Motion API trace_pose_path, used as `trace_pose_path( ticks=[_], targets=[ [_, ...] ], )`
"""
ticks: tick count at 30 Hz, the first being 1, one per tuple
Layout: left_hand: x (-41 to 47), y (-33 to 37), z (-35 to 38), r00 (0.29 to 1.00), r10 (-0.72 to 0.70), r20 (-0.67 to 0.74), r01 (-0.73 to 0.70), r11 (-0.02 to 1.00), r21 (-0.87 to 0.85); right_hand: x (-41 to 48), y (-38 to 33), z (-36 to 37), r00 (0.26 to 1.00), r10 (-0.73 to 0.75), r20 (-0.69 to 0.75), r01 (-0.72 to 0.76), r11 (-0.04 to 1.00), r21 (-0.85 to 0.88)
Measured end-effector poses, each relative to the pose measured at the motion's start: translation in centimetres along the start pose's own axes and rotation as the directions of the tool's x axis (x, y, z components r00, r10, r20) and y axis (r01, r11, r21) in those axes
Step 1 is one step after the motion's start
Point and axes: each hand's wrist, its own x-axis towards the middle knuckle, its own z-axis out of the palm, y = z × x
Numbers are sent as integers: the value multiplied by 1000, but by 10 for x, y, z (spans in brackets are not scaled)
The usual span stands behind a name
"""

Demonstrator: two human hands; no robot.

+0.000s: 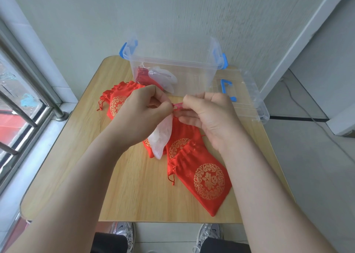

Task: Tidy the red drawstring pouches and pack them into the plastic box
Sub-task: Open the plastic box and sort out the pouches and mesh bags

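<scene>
Found left hand (142,114) and right hand (209,118) raised close together above the table (134,195), fingers curled, each pinching one end of a short pink drawstring (177,106) stretched between them. Noted a white gauzy pouch (162,137) hanging below the left hand's fingertips, its lower end reaching down over the red pouches beneath. Could not tell whether it touched them.

Logged directly under the hands a middle red pouch (182,135), partly hidden, round gold emblem showing. Logged just nearer, overlapping it, a near red pouch (207,181), flat, neck gathered, gold emblem up, red cords trailing off its left side. Logged behind the left hand a far-left red pouch (115,100), gathered neck turned left, cords lying on the wood.

Recorded at the table's far edge, against the wall, a clear plastic box (192,79), open, with blue latches (224,60) at both ends. Recorded inside it, at the left end, a packed red pouch (141,75) and a packed white pouch (165,77) lying against it. Recorded the clear lid (249,102) just right of the box, flat, blue handle (225,86) up, overhanging the table's right edge.

Entered beyond the table: barred window (19,108) at left, pale wall (172,12) behind, grey cable (307,110) on the floor at right, silver trainers (123,231) below the near edge.
</scene>
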Motion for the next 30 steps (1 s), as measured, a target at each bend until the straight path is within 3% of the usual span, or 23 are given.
trace_pose_path(
  ticks=[10, 17, 23, 30],
  targets=[
    [-3, 2, -4, 992, 34, 125, -27, 998, -57, 5, 4, 4, 996, -76, 56, 73, 996, 60],
    [-2, -2, -7, 994, 90, 55, -89, 996, -17, 7, 6, 1, 981, -192, -17, 191, 981, -35],
    [0, -4, -8, 998, 53, -17, -52, 998, 25, 6, 5, -1, 960, -271, -65, 260, 955, -142],
    [0, -8, -7, 996, 87, 5, -87, 995, 42, 7, 5, -3, 917, -382, -116, 354, 912, -208]
  ],
)
